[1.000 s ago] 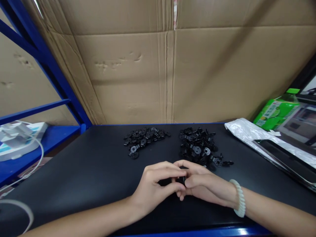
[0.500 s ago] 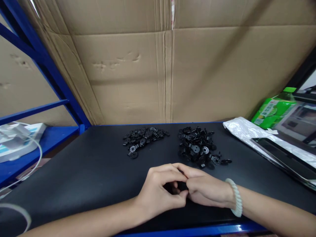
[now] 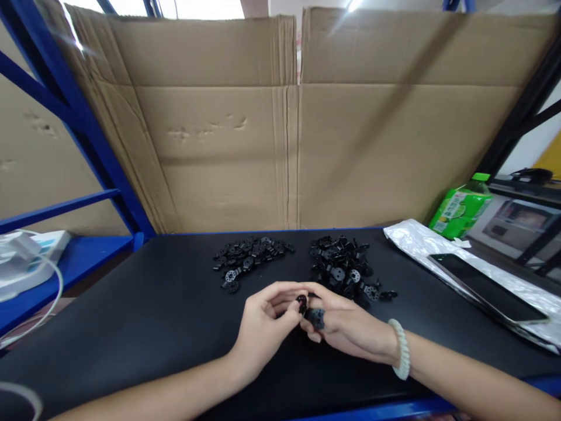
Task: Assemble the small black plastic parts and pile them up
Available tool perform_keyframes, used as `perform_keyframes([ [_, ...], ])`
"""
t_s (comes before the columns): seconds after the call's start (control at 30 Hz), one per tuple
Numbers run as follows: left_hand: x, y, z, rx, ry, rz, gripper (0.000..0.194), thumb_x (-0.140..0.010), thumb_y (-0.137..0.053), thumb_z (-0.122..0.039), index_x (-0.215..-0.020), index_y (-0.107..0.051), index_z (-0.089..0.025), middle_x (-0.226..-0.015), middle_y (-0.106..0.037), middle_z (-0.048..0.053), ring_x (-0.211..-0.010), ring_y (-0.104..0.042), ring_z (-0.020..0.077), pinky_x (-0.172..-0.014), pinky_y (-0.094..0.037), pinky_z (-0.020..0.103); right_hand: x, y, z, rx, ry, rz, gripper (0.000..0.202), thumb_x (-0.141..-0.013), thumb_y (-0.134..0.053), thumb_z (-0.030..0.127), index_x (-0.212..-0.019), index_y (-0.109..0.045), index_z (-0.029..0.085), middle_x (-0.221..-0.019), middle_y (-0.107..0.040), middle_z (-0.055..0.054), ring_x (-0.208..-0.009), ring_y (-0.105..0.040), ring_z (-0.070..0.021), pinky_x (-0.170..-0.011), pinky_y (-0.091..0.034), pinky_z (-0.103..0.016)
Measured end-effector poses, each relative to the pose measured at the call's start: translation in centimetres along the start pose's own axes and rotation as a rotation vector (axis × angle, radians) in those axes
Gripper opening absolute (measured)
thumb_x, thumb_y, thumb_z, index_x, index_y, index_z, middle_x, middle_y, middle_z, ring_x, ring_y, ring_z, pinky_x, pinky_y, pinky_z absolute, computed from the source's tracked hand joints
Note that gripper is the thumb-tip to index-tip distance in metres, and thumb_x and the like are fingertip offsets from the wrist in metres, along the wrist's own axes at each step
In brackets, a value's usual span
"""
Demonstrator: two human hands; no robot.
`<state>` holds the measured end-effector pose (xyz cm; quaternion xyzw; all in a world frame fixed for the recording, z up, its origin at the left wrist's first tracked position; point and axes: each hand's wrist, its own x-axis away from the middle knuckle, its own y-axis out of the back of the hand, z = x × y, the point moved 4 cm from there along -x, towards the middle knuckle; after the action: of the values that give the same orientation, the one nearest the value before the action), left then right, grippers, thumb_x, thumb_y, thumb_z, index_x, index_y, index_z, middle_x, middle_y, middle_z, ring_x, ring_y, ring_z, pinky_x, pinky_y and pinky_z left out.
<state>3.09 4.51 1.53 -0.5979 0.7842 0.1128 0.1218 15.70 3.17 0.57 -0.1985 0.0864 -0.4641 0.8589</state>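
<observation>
Above the front of the black tabletop (image 3: 184, 345), my left hand (image 3: 265, 324) and my right hand (image 3: 350, 321) meet at the fingertips. Between them is a small black plastic clip with round, holed ends (image 3: 315, 317). My left thumb and fingers pinch its narrow dark end, while my right thumb presses by the flat disc. Fingers cover much of it, so I cannot tell whether it is one piece or two. Just behind my right hand lies a pile of similar black clips (image 3: 339, 272). A second pile of black clips (image 3: 252, 254) sits farther left.
On the right, a phone (image 3: 486, 286) rests on a silvery bag (image 3: 412, 240), with a green bottle (image 3: 462, 207) behind. A power strip (image 3: 48, 251) with a white cable sits on the blue shelf at left. Cardboard (image 3: 219, 158) stands along the back edge.
The camera view has tilted up. My hands have turned and drawn slightly left, and the black clip between my fingers, mostly hidden before, now shows its disc.
</observation>
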Motion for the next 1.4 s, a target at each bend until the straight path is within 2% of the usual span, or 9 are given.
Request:
perform_keyframes([
  [0.17,0.0,0.7,-0.6,-0.13,-0.164,-0.037,0.022,-0.076,-0.062,-0.013,-0.097,-0.068,-0.016,-0.095,-0.072,0.007,-0.091,-0.069,0.0199,-0.087,-0.058,0.033,0.8,0.9,2.7,0.691,0.285,-0.087,0.044,-0.068,-0.044,0.006,-0.109,-0.049,0.022,-0.087,-0.053,0.0,-0.076,-0.048,-0.0146,-0.07,-0.037,-0.03],
  [0.3,-1.2,3.8,-1.6,-0.347,-0.272,-0.24,0.021,-0.081,-0.059,-0.026,-0.099,-0.066,-0.016,-0.1,-0.07,0.008,-0.093,-0.068,0.0212,-0.087,-0.056,0.034,2.2,2.9,6.9,1.232,0.632,-0.355,0.039,-0.073,-0.047,0.007,-0.108,-0.052,0.023,-0.106,-0.056,-0.006,-0.096,-0.052,-0.0209,-0.087,-0.04,-0.038],
  [0.4,-3.5,7.2,-2.2,-0.471,-0.281,-0.359,0.026,-0.083,-0.055,-0.032,-0.101,-0.064,-0.016,-0.104,-0.07,0.009,-0.097,-0.066,0.0225,-0.092,-0.053,0.037,2.4,5.7,9.2,1.335,0.704,-0.507,0.042,-0.073,-0.047,0.009,-0.113,-0.052,0.022,-0.119,-0.053,-0.009,-0.118,-0.045,-0.0244,-0.106,-0.029,-0.044],
  [0.53,-7.0,12.3,-2.0,-0.606,-0.197,-0.408,0.027,-0.087,-0.053,-0.031,-0.105,-0.063,-0.014,-0.107,-0.068,0.009,-0.102,-0.063,0.0228,-0.096,-0.048,0.039,1.8,8.0,9.7,1.303,0.648,-0.466,0.056,-0.067,-0.047,0.011,-0.122,-0.05,0.02,-0.128,-0.051,-0.01,-0.124,-0.044,-0.0259,-0.109,-0.029,-0.048],
  [0.73,-8.5,17.7,0.6,-0.829,0.039,-0.349,0.028,-0.092,-0.057,-0.03,-0.115,-0.058,-0.014,-0.119,-0.06,0.01,-0.105,-0.06,0.0245,-0.089,-0.05,0.047,-0.9,3.4,5.9,1.262,0.561,-0.428,0.047,-0.076,-0.039,0.011,-0.121,-0.051,0.019,-0.126,-0.056,-0.009,-0.117,-0.052,-0.0197,-0.103,-0.039,-0.038],
  [0.9,-8.3,16.5,2.6,-0.925,0.055,-0.227,0.032,-0.093,-0.056,-0.03,-0.121,-0.055,-0.016,-0.125,-0.056,0.011,-0.107,-0.059,0.0249,-0.09,-0.05,0.046,-7.8,-1.7,2.8,1.368,0.442,-0.431,0.042,-0.083,-0.05,0.02,-0.124,-0.055,0.013,-0.129,-0.053,-0.015,-0.127,-0.042,-0.0258,-0.108,-0.032,-0.04],
  [0.97,-8.4,15.4,3.0,-0.956,0.048,-0.196,0.033,-0.092,-0.056,-0.03,-0.122,-0.054,-0.016,-0.125,-0.056,0.011,-0.107,-0.058,0.0251,-0.09,-0.05,0.047,-10.6,-2.0,2.4,1.395,0.383,-0.538,0.043,-0.088,-0.052,0.029,-0.128,-0.051,0.012,-0.141,-0.042,-0.017,-0.135,-0.03,-0.0329,-0.108,-0.026,-0.051],
  [1.07,-8.7,14.0,3.4,-1.002,0.045,-0.186,0.033,-0.092,-0.056,-0.03,-0.122,-0.054,-0.016,-0.125,-0.056,0.011,-0.107,-0.059,0.0251,-0.089,-0.051,0.047,-13.5,-1.6,1.9,1.419,0.304,-0.647,0.042,-0.091,-0.054,0.037,-0.129,-0.05,0.018,-0.138,-0.045,-0.012,-0.124,-0.045,-0.0305,-0.101,-0.036,-0.055],
  [1.4,-8.0,9.4,4.2,-1.046,0.049,-0.237,0.029,-0.093,-0.055,-0.029,-0.119,-0.056,-0.016,-0.121,-0.058,0.01,-0.101,-0.061,0.0226,-0.085,-0.053,0.043,-14.4,-0.1,0.6,1.486,0.353,-0.573,0.03,-0.092,-0.056,0.032,-0.118,-0.056,0.016,-0.12,-0.058,-0.009,-0.101,-0.06,-0.0219,-0.085,-0.052,-0.043],
])
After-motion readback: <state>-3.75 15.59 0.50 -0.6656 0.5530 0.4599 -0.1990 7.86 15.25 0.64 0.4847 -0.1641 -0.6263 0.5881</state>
